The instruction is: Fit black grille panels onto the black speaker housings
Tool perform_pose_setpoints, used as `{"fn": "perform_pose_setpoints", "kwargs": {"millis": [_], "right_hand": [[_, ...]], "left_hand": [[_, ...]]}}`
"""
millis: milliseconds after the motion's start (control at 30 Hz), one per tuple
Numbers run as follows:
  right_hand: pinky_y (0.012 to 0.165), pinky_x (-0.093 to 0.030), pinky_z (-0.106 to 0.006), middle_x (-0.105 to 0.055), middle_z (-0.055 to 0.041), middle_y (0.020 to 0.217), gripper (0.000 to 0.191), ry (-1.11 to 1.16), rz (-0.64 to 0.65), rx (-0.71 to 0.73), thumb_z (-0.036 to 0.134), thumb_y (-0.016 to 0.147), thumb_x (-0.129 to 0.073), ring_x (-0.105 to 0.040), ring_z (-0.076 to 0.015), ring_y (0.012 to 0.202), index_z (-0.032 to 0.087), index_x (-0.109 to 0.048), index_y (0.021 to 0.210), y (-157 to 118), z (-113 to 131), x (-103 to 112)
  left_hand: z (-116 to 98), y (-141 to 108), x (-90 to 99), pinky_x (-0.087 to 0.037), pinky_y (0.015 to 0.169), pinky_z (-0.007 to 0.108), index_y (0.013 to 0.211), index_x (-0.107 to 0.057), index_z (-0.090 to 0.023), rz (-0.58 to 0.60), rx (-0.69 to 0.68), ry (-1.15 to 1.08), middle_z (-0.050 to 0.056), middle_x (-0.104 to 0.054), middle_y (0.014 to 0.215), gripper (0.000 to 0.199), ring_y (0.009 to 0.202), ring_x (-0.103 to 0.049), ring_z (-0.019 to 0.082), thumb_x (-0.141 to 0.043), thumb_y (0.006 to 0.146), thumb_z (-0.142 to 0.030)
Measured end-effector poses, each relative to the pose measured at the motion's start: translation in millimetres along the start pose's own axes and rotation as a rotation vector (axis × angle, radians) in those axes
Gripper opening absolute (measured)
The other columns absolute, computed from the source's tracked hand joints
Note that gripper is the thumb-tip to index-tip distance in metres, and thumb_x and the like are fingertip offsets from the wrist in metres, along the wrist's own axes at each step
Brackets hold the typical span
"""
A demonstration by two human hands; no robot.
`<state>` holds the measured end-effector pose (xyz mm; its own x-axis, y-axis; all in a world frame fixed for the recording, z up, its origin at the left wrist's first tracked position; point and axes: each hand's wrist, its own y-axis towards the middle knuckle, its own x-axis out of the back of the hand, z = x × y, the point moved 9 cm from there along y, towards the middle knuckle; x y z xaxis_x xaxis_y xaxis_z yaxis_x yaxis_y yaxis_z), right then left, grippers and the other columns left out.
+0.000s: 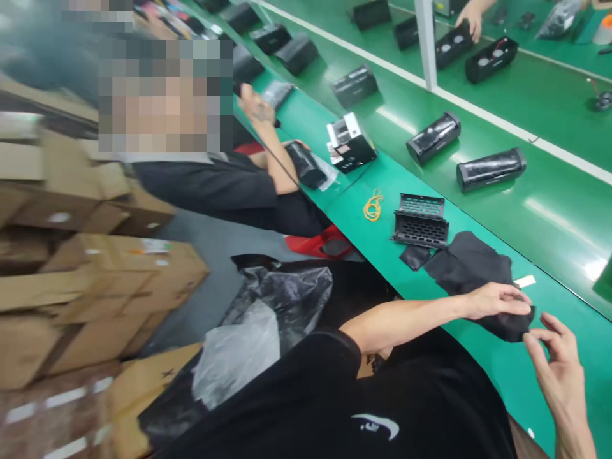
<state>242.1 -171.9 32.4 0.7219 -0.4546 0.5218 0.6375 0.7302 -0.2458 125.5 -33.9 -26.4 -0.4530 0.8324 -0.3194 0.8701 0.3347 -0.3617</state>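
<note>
The bare left forearm, emerging from a short black fabric sleeve, stretches out nearly straight toward the bare left hand, which is turned back upward, its fingers extended and drawn close together at the tips. Facing it, just apart, is the bare right hand, raised from a bent wrist; its thumb and forefinger curve toward each other, tips nearly meeting, while the other fingers lift loosely above.

I make out a white swoosh on the black clothing; labels on the cardboard boxes are too blurred to read.
</note>
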Motion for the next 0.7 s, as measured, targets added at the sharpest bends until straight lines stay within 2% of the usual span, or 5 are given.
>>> {"fn": "perform_pose_setpoints", "kwargs": {"millis": [200, 367, 467, 600, 700], "right_hand": [[0.089, -0.059, -0.050, -0.071, -0.0120, 0.125, 0.056, 0.709, 0.140, -0.378, 0.064, 0.082, -0.081, -0.071, -0.0293, 0.106, 0.025, -0.068, 0.120, 4.3, -32.9, -61.4], [0.076, -0.061, -0.035, -0.073, -0.0033, 0.090, 0.046, 0.646, 0.144, -0.469, 0.050, 0.063, -0.098, -0.069, -0.0212, 0.082, 0.021, -0.071, 0.088, 13.8, -55.2, -66.5], [0.076, -0.063, -0.046, -0.074, -0.0053, 0.089, 0.045, 0.640, 0.177, -0.501, 0.049, 0.062, -0.096, -0.071, -0.0259, 0.078, 0.023, -0.066, 0.082, 26.1, -66.4, -66.1], [0.080, -0.061, -0.067, -0.077, -0.0120, 0.104, 0.045, 0.646, 0.273, -0.548, 0.054, 0.066, -0.088, -0.075, -0.0375, 0.084, 0.027, -0.071, 0.098, 39.7, -58.9, -82.0], [0.077, -0.064, -0.057, -0.077, -0.0163, 0.112, 0.059, 0.600, 0.411, -0.547, 0.064, 0.067, -0.083, -0.074, -0.0395, 0.095, 0.024, -0.076, 0.109, 40.8, -41.6, -106.3]], "left_hand": [[-4.2, -16.4, 8.2, -0.052, 0.102, 0.031, 0.123, -0.077, -0.015, -0.022, -0.027, -0.200, 0.008, -0.078, 0.115, 0.038, 0.104, -0.071, 0.018, -0.056, 0.107, -0.042], [-9.2, -39.6, 30.8, -0.052, 0.103, 0.026, 0.132, -0.073, -0.022, -0.103, -0.043, 0.095, 0.004, -0.077, 0.124, 0.034, 0.112, -0.071, 0.015, -0.051, 0.108, -0.033], [-9.8, -51.4, 43.9, -0.054, 0.093, 0.022, 0.138, -0.069, -0.021, -0.146, -0.065, 0.248, 0.005, -0.079, 0.117, 0.037, 0.099, -0.073, 0.014, -0.049, 0.110, -0.034], [-3.5, -63.9, 66.9, -0.056, 0.087, 0.021, 0.142, -0.065, -0.026, -0.275, -0.025, 0.380, 0.002, -0.080, 0.107, 0.038, 0.087, -0.073, 0.011, -0.045, 0.112, -0.035], [-4.6, -70.6, 76.8, -0.056, 0.088, 0.021, 0.141, -0.065, -0.026, -0.354, -0.044, 0.448, 0.001, -0.079, 0.104, 0.037, 0.090, -0.074, 0.013, -0.045, 0.112, -0.035]]}}
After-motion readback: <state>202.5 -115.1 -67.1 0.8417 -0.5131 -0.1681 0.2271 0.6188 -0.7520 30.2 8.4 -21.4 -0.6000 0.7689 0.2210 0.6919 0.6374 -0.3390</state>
